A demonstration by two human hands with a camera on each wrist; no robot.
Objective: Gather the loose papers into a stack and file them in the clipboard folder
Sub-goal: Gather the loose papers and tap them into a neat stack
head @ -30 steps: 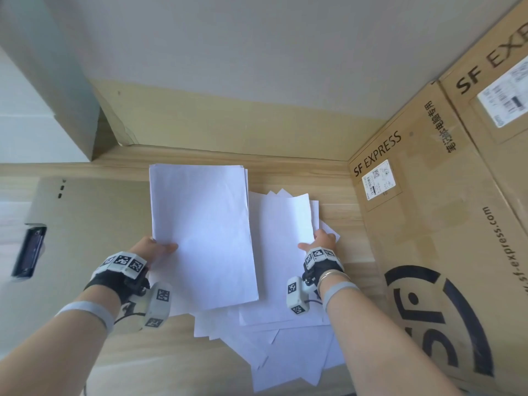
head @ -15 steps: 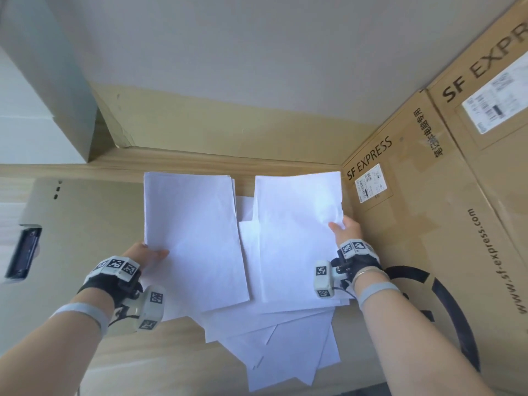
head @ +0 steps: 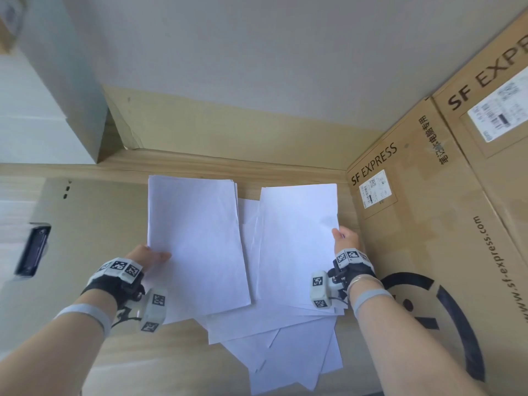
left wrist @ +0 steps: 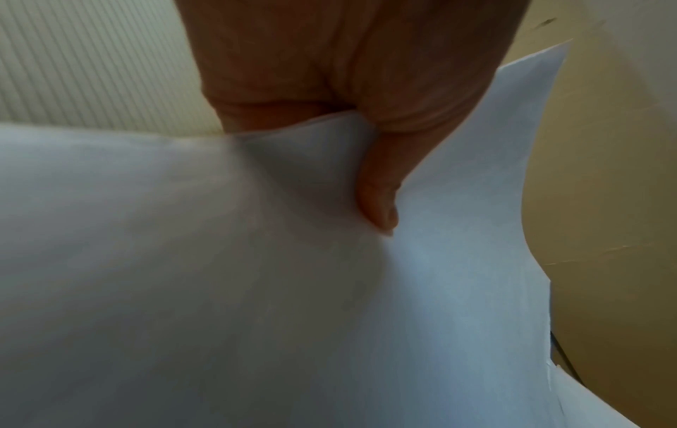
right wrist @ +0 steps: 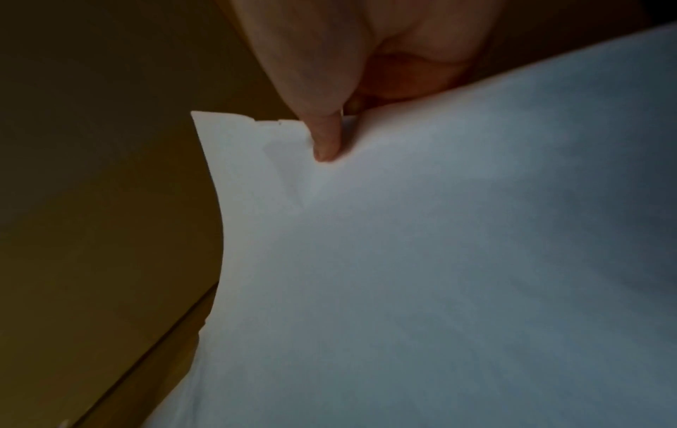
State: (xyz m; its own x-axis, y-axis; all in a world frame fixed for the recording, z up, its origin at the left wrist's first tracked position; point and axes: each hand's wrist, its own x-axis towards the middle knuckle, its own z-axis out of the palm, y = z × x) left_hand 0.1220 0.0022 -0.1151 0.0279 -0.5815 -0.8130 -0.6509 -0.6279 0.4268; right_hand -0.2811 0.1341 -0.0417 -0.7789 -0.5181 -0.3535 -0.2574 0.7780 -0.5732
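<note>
My left hand (head: 150, 257) pinches the left edge of a thin stack of white papers (head: 197, 241), thumb on top; the left wrist view shows the thumb (left wrist: 377, 202) pressed onto the stack (left wrist: 256, 289). My right hand (head: 344, 240) pinches the right edge of a single white sheet (head: 297, 241) held above the table; the right wrist view shows its thumb (right wrist: 326, 142) on that sheet (right wrist: 439, 275). Several loose papers (head: 285, 352) lie fanned on the wooden table below. The tan clipboard folder (head: 94, 224) lies open at the left, its black clip (head: 31, 251) at the far left.
Large SF Express cardboard boxes (head: 443, 224) stand close along the right side. A wall with a tan baseboard (head: 228, 130) bounds the table at the back. A grey-white box (head: 43, 95) stands at the back left. Bare wooden table (head: 143, 361) shows near the front.
My right hand has lifted one sheet off the loose pile and carried it right and back. The left hand's stack has stayed almost in place.
</note>
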